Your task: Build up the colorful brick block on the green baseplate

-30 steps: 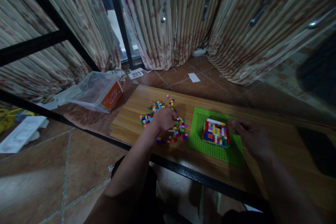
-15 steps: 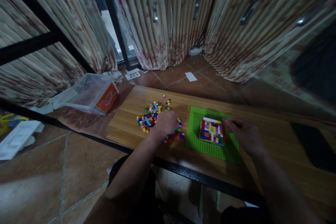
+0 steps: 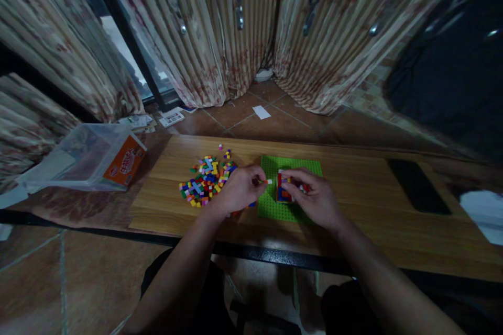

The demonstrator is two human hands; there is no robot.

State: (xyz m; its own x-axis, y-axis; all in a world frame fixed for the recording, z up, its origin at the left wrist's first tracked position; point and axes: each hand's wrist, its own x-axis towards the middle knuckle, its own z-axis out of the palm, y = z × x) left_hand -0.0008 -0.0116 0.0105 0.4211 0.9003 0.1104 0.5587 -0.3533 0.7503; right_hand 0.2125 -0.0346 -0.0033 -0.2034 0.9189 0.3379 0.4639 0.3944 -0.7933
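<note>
My left hand (image 3: 244,188) is beside the pile of toy bricks (image 3: 202,180), thumb and fingertips pinched on a small toy brick (image 3: 269,181) that shows white with a bit of orange. On the green baseplate (image 3: 269,209) stands a built block of many-coloured toy bricks (image 3: 281,192). Curled over that block is my right hand (image 3: 314,196), its thumb on top and its fingers along the far side. Much of the block is hidden beneath this hand.
A clear plastic box (image 3: 90,159) with an orange label lies left of the wooden table (image 3: 353,230). A dark flat phone-like slab (image 3: 417,186) rests on the right side, near a white sheet (image 3: 481,214). Curtains (image 3: 204,52) hang behind.
My left hand has come off the pile toward the baseplate with a small toy brick. My right hand has moved from the block's far right corner onto the block. The view has swung right.
</note>
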